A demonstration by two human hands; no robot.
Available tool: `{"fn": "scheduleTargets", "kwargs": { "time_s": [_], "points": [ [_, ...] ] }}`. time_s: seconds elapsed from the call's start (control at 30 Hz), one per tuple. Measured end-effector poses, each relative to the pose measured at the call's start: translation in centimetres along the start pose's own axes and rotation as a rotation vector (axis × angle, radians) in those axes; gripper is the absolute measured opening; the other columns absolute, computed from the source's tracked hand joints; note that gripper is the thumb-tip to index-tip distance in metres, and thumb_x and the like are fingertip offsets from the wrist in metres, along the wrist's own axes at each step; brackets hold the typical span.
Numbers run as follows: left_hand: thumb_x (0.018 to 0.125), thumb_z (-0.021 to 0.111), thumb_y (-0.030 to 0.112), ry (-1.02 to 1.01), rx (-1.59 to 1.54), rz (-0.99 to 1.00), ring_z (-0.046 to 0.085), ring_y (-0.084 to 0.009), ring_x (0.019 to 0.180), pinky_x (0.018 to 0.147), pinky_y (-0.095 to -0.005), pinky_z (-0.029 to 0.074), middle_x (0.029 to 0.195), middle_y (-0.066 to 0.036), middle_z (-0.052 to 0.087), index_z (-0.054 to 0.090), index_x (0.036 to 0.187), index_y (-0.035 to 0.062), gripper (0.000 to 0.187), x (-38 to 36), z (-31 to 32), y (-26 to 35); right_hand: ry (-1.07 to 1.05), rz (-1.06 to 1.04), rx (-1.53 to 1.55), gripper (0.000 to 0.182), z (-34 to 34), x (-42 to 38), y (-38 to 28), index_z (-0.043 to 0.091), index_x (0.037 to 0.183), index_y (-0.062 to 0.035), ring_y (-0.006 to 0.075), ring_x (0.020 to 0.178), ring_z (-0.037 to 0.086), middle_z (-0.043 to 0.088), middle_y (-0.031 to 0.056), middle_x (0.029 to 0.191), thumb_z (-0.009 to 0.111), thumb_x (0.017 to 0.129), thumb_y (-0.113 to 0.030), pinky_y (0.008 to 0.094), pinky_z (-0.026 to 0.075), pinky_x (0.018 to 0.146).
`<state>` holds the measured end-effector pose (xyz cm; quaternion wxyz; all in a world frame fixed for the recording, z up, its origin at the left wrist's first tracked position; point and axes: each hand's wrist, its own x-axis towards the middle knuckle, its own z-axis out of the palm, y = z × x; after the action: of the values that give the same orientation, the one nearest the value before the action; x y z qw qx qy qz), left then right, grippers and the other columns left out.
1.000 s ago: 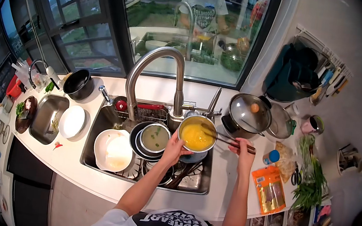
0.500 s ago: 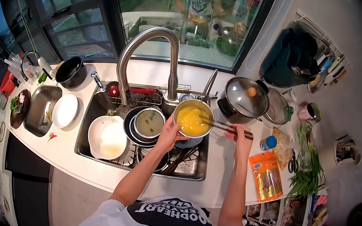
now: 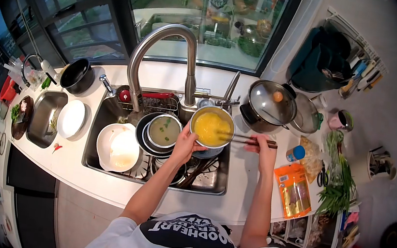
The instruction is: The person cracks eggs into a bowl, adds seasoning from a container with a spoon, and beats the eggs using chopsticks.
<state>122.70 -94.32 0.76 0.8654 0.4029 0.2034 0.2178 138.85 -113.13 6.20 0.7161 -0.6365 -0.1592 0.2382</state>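
My left hand (image 3: 187, 146) grips a metal bowl (image 3: 192, 124) by its lower left rim, over the right part of the sink. Yellow beaten egg (image 3: 210, 128) lies inside it. My right hand (image 3: 263, 149), to the right of the bowl, is closed round dark chopsticks (image 3: 243, 139). Their tips reach into the egg and look blurred. Left of the bowl, a smaller metal bowl (image 3: 164, 131) with pale liquid and green bits rests on stacked dark pans in the sink. Beside those stands a white pan (image 3: 118, 147).
A curved faucet (image 3: 191, 58) rises behind the sink (image 3: 151, 184). Right of it are a lidded pot (image 3: 271, 105), a blue-capped jar (image 3: 296, 154), an orange packet (image 3: 293, 191) and green onions (image 3: 339, 191). On the left stand a white bowl (image 3: 71, 119) and a black pot (image 3: 77, 77).
The chopsticks have shifted in the egg and now lie flatter, and my right hand has moved slightly. The bowl stays in my left hand. The whole view has shifted a little.
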Motion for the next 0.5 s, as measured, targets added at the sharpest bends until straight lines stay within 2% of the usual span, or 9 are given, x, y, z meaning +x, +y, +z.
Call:
{"fn": "scheduleTargets", "kwargs": {
  "time_s": [0.13, 0.27, 0.37, 0.47, 0.5],
  "points": [
    [0.083, 0.036, -0.004, 0.01, -0.004, -0.01, 0.066, -0.0197, 0.077, 0.059, -0.0284, 0.059, 0.113, -0.013, 0.054, 0.022, 0.14, 0.0108, 0.06, -0.3, 0.4, 0.3, 0.115, -0.093, 0.087, 0.029, 0.5, 0.0, -0.4, 0.059, 0.091, 0.0069, 0.0238, 0.063, 0.065, 0.062, 0.0163, 0.078, 0.049, 0.09, -0.02, 0.0311, 0.055, 0.055],
    [0.083, 0.036, -0.004, 0.011, 0.011, -0.013, 0.066, -0.02, 0.077, 0.059, -0.0288, 0.059, 0.113, -0.014, 0.054, 0.022, 0.14, 0.0103, 0.06, -0.3, 0.4, 0.4, -0.085, 0.022, -0.007, 0.027, -0.1, -0.2, -0.4, 0.059, 0.091, 0.007, 0.0238, 0.065, 0.065, 0.062, 0.0166, 0.078, 0.049, 0.089, -0.018, 0.0313, 0.056, 0.057],
    [0.079, 0.038, -0.004, 0.053, 0.011, 0.005, 0.064, -0.0125, 0.068, 0.058, -0.0261, 0.059, 0.104, -0.011, 0.058, 0.028, 0.137, 0.0091, 0.06, -0.5, 1.0, 0.7, 0.125, -0.08, 0.094, 0.027, 0.4, 0.0, -0.3, 0.059, 0.09, 0.0071, 0.0238, 0.065, 0.065, 0.062, 0.017, 0.078, 0.05, 0.089, -0.018, 0.0313, 0.056, 0.057],
    [0.079, 0.038, -0.004, 0.04, 0.007, 0.005, 0.064, -0.013, 0.069, 0.058, -0.0262, 0.059, 0.105, -0.012, 0.057, 0.027, 0.137, 0.0088, 0.061, -0.5, 1.1, 0.7, -0.017, 0.006, 0.013, 0.028, -0.1, -0.1, 0.0, 0.058, 0.092, 0.007, 0.0234, 0.065, 0.065, 0.063, 0.0171, 0.078, 0.05, 0.09, -0.019, 0.0312, 0.055, 0.057],
    [0.081, 0.037, -0.004, 0.022, 0.003, 0.003, 0.065, -0.0155, 0.071, 0.058, -0.0271, 0.059, 0.108, -0.013, 0.056, 0.025, 0.138, 0.0092, 0.06, -0.5, 1.0, 0.7, 0.011, -0.013, 0.036, 0.028, 0.0, 0.0, 0.0, 0.058, 0.092, 0.007, 0.0234, 0.066, 0.065, 0.063, 0.0171, 0.078, 0.05, 0.09, -0.02, 0.0311, 0.055, 0.057]
  ]
}}
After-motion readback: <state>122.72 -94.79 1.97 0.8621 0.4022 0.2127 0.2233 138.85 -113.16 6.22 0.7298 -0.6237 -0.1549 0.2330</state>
